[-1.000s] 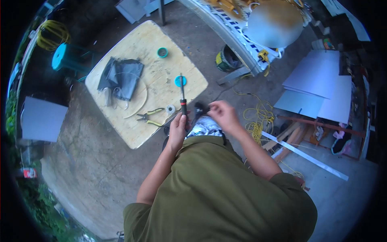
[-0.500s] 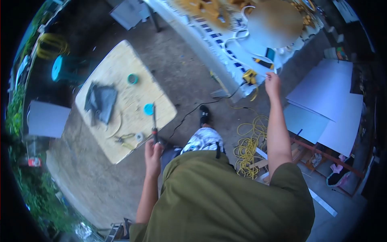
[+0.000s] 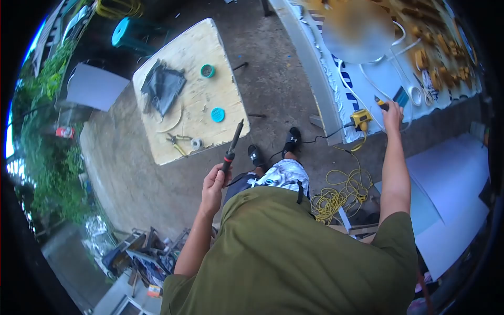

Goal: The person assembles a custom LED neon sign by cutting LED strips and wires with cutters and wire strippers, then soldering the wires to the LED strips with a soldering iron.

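My left hand point(image 3: 212, 185) is closed around the handle of a soldering iron point(image 3: 231, 144), a black rod with a red ring, pointing up over the concrete floor near the plywood table point(image 3: 231, 89). My right hand point(image 3: 392, 113) is stretched far to the right onto the white-covered bench point(image 3: 367, 79). Its fingers are around a small orange-and-black tool point(image 3: 380, 102) beside a yellow plug block point(image 3: 361, 118). My feet in black shoes point(image 3: 292, 139) stand between the table and the bench.
On the plywood table lie a dark cloth point(image 3: 163, 86), a green tape roll point(image 3: 208, 70), a blue lid point(image 3: 217, 114), pliers point(image 3: 176, 142) and a white roll point(image 3: 196, 143). Yellow cable point(image 3: 336, 197) coils on the floor. White sheets point(image 3: 451, 194) lie right. Another person point(image 3: 357, 29) is behind the bench.
My right hand left the soldering iron's tip area and reached out to the bench, closing on the small tool. My left hand kept the iron, which now tilts right. My view turned.
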Motion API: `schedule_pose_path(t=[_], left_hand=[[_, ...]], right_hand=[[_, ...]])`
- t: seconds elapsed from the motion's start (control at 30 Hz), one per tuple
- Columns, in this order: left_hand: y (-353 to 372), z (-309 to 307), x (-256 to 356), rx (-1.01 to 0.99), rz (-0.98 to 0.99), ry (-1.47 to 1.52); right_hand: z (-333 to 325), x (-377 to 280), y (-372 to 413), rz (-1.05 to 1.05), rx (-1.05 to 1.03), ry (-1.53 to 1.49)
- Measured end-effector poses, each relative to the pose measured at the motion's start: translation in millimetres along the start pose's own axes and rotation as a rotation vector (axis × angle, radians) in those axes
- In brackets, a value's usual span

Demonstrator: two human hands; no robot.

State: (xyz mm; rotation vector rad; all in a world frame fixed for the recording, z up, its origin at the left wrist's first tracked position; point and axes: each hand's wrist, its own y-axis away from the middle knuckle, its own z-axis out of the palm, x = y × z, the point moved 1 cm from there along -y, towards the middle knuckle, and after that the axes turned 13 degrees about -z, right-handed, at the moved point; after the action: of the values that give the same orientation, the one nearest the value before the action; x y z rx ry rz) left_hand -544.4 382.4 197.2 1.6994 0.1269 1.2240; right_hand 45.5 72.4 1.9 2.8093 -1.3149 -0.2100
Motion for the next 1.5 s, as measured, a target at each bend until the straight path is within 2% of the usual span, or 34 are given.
schedule_pose_path(t=[0.07,0.17,0.2,0.3,0.37,0.43,0.5,0.6,0.7,0.93,1.03,1.07,1.17,1.2,1.23,1.4,1.5], left_hand=[[3.4,-0.2,-3.8,-0.007,-0.003,0.001],[8.1,2.8,-6.3,-0.001,0.034,-0.009],[9.5,2.0,-7.4,-0.004,0.044,-0.002],[14.4,-1.9,-10.3,-0.021,0.068,0.033],[17.6,-6.6,-10.4,-0.054,0.080,0.060],[20.8,-13.1,-9.2,-0.104,0.091,0.089],[26.0,-22.0,-6.0,-0.124,0.098,0.085],[36.4,-38.3,-1.2,-0.154,0.121,0.073],[42.2,-56.5,-1.5,-0.159,0.167,0.049],[59.0,-98.6,-9.3,-0.168,0.226,0.027],[60.6,-113.9,-14.3,-0.187,0.243,0.047],[60.2,-118.0,-15.4,-0.187,0.248,0.048],[59.9,-128.0,-19.2,-0.185,0.266,0.027],[60.1,-130.6,-19.4,-0.179,0.278,0.009],[60.3,-133.2,-19.4,-0.171,0.291,-0.008],[62.3,-144.3,-22.7,-0.050,0.342,-0.104],[66.3,-146.5,-19.2,0.048,0.396,-0.178]], right_hand=[[-10.5,-4.5,0.8,-0.028,-0.055,0.055],[-20.5,4.7,-10.4,-0.064,0.153,-0.215],[-40.1,-10.5,-7.3,-0.235,0.366,-0.102],[-129.5,-109.5,21.8,-0.084,0.220,-0.726],[-178.9,-195.6,61.0,-0.166,0.042,-1.055],[-225.0,-286.7,104.4,-0.232,-0.103,-1.128],[-252.6,-350.0,135.8,-0.548,-0.064,-0.888],[-264.5,-402.9,166.5,-0.748,0.035,-0.741],[-269.5,-437.0,184.6,-0.808,0.032,-0.745],[-274.0,-482.7,214.3,-0.773,0.047,-0.602],[-278.2,-490.9,217.0,-0.675,0.142,-0.596],[-285.8,-496.9,223.0,-0.638,0.091,-0.644],[-288.0,-515.8,239.4,-0.785,0.094,-0.601],[-288.2,-520.4,242.7,-0.754,0.018,-0.598],[-287.7,-522.4,244.0,-0.744,0.038,-0.573],[-287.4,-527.2,245.5,-0.670,0.087,-0.510],[-294.2,-538.2,256.6,-0.704,-0.004,-0.522]])
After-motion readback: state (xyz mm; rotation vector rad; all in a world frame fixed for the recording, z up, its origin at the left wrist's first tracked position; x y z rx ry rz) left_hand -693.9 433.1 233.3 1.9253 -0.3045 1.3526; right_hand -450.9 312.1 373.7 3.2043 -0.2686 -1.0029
